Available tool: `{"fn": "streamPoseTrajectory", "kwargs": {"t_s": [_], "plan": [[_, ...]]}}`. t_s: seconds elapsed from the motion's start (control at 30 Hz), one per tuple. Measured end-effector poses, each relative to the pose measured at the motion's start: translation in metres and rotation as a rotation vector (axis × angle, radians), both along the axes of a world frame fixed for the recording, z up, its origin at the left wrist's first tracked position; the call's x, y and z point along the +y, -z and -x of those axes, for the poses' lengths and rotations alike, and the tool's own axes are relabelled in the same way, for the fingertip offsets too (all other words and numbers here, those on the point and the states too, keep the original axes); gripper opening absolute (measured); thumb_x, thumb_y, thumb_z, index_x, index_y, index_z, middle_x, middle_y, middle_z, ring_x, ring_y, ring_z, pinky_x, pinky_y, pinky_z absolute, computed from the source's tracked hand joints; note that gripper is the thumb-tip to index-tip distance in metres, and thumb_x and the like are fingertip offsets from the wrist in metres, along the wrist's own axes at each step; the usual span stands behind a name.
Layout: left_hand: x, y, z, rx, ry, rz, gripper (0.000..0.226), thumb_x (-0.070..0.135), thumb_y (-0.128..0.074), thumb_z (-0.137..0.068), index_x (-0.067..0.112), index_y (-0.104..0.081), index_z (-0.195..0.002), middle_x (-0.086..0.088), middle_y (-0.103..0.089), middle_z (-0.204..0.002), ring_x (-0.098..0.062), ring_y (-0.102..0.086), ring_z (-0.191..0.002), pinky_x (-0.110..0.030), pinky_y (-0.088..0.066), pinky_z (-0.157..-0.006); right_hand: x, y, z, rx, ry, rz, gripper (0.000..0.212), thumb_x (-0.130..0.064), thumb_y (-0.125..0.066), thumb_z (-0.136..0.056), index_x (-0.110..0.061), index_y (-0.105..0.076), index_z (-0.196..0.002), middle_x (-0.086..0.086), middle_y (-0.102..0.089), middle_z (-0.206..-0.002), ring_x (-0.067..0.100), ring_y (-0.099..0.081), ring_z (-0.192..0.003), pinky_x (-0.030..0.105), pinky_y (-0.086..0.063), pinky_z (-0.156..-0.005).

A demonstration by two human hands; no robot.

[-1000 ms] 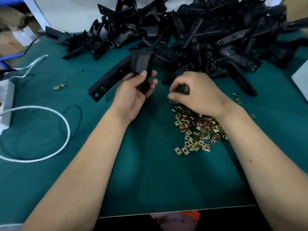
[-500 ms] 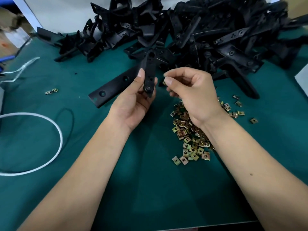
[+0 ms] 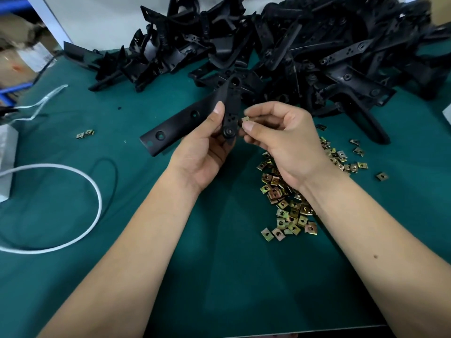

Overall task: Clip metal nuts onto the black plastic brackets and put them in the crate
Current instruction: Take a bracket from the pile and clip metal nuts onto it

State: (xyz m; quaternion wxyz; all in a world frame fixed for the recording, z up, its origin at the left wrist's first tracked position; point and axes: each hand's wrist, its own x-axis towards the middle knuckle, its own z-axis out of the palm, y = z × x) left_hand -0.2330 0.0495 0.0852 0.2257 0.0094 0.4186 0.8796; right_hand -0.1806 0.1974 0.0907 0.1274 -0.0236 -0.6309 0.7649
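Observation:
My left hand (image 3: 207, 152) grips a black plastic bracket (image 3: 185, 120) above the green mat, thumb on its face; one arm of the bracket slants down to the left, another points up. My right hand (image 3: 285, 140) pinches a small brass-coloured metal nut (image 3: 246, 119) between thumb and forefinger, right against the bracket's edge. A heap of loose metal nuts (image 3: 290, 203) lies on the mat under my right wrist. A big pile of black brackets (image 3: 280, 45) fills the back of the table. No crate is in view.
A white cable (image 3: 80, 235) loops across the mat at the left, beside a thin black cord (image 3: 113, 167). Two stray nuts (image 3: 85, 133) lie at the left. A white box (image 3: 6, 157) sits at the left edge; cardboard boxes (image 3: 19, 52) stand beyond the table.
My right hand has lifted off the nut heap with one nut and brought it to the bracket. My left hand raised and turned the bracket.

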Motion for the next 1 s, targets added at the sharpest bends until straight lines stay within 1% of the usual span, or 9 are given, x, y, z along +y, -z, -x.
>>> {"fn": "streamPoseTrajectory", "kwargs": {"t_s": [0.13, 0.27, 0.37, 0.5, 0.6, 0.67, 0.83, 0.93, 1.0], "plan": [[-0.001, 0.001, 0.0, -0.002, 0.002, 0.013, 0.017, 0.028, -0.072, -0.088, 0.014, -0.082, -0.089, -0.003, -0.078, -0.095, -0.012, -0.072, -0.081, -0.024, -0.059, -0.08, 0.0, 0.001, -0.001, -0.007, -0.016, -0.007, 0.016, 0.004, -0.072, -0.091, -0.007, -0.077, -0.101, 0.005, -0.077, -0.087, 0.016, -0.071, -0.083, 0.025, -0.057, -0.078], [0.0, 0.002, 0.0, 0.029, 0.002, 0.053, 0.026, 0.029, -0.072, -0.086, 0.011, -0.074, -0.105, -0.004, -0.077, -0.096, -0.014, -0.07, -0.077, -0.024, -0.058, -0.076, 0.0, -0.001, 0.0, -0.03, 0.002, 0.058, 0.015, 0.004, -0.073, -0.09, -0.004, -0.073, -0.103, 0.009, -0.075, -0.086, 0.018, -0.072, -0.081, 0.026, -0.057, -0.076], [0.001, 0.002, 0.0, 0.04, -0.001, 0.051, 0.031, 0.027, -0.073, -0.084, 0.009, -0.072, -0.109, -0.005, -0.077, -0.096, -0.014, -0.071, -0.075, -0.023, -0.057, -0.069, -0.001, -0.001, 0.0, -0.035, 0.012, 0.047, 0.013, 0.003, -0.075, -0.089, -0.005, -0.071, -0.099, 0.008, -0.073, -0.083, 0.018, -0.07, -0.079, 0.027, -0.057, -0.075], [0.0, 0.003, 0.001, 0.021, 0.004, 0.035, 0.039, 0.026, -0.075, -0.081, 0.006, -0.07, -0.114, -0.007, -0.077, -0.101, -0.014, -0.072, -0.08, -0.024, -0.058, -0.07, 0.0, -0.001, 0.001, -0.043, -0.002, 0.033, 0.015, 0.004, -0.076, -0.087, -0.003, -0.07, -0.1, 0.006, -0.073, -0.079, 0.018, -0.07, -0.076, 0.026, -0.057, -0.073], [0.001, 0.003, 0.001, 0.028, 0.006, 0.047, 0.045, 0.025, -0.074, -0.081, 0.003, -0.067, -0.12, -0.007, -0.075, -0.096, -0.015, -0.071, -0.077, -0.024, -0.058, -0.069, 0.004, -0.003, 0.001, -0.064, -0.031, 0.043, 0.022, 0.006, -0.076, -0.086, -0.004, -0.067, -0.103, 0.004, -0.074, -0.079, 0.019, -0.071, -0.075, 0.027, -0.057, -0.072], [0.001, 0.004, 0.001, 0.044, 0.003, 0.076, 0.05, 0.025, -0.074, -0.082, 0.0, -0.064, -0.123, -0.009, -0.074, -0.093, -0.018, -0.069, -0.075, -0.026, -0.058, -0.072, 0.006, -0.004, 0.002, -0.087, -0.058, 0.032, 0.027, 0.006, -0.077, -0.085, -0.004, -0.064, -0.107, 0.006, -0.075, -0.08, 0.021, -0.071, -0.075, 0.027, -0.057, -0.071], [0.001, 0.002, -0.002, 0.104, 0.022, 0.108, 0.022, 0.018, -0.065, -0.096, 0.002, -0.068, -0.11, -0.012, -0.072, -0.088, -0.022, -0.067, -0.071, -0.032, -0.059, -0.075, 0.008, -0.004, 0.003, -0.121, -0.083, 0.009, 0.035, 0.006, -0.079, -0.084, -0.003, -0.061, -0.113, 0.01, -0.076, -0.082, 0.021, -0.072, -0.074, 0.027, -0.057, -0.07], [0.003, 0.0, -0.004, 0.114, 0.018, 0.117, 0.017, 0.016, -0.063, -0.097, 0.003, -0.066, -0.108, -0.012, -0.071, -0.087, -0.022, -0.065, -0.069, -0.032, -0.058, -0.074, 0.009, -0.004, 0.003, -0.125, -0.073, 0.016, 0.038, 0.007, -0.079, -0.083, -0.002, -0.058, -0.114, 0.01, -0.076, -0.081, 0.021, -0.072, -0.072, 0.027, -0.057, -0.068], [0.005, -0.003, -0.005, 0.105, 0.018, 0.135, 0.021, 0.015, -0.064, -0.097, 0.002, -0.064, -0.113, -0.012, -0.071, -0.089, -0.022, -0.064, -0.07, -0.032, -0.057, -0.073, 0.01, -0.004, 0.004, -0.129, -0.064, 0.02, 0.038, 0.008, -0.079, -0.082, -0.003, -0.056, -0.111, 0.01, -0.076, -0.079, 0.021, -0.072, -0.07, 0.027, -0.057, -0.066]]}}
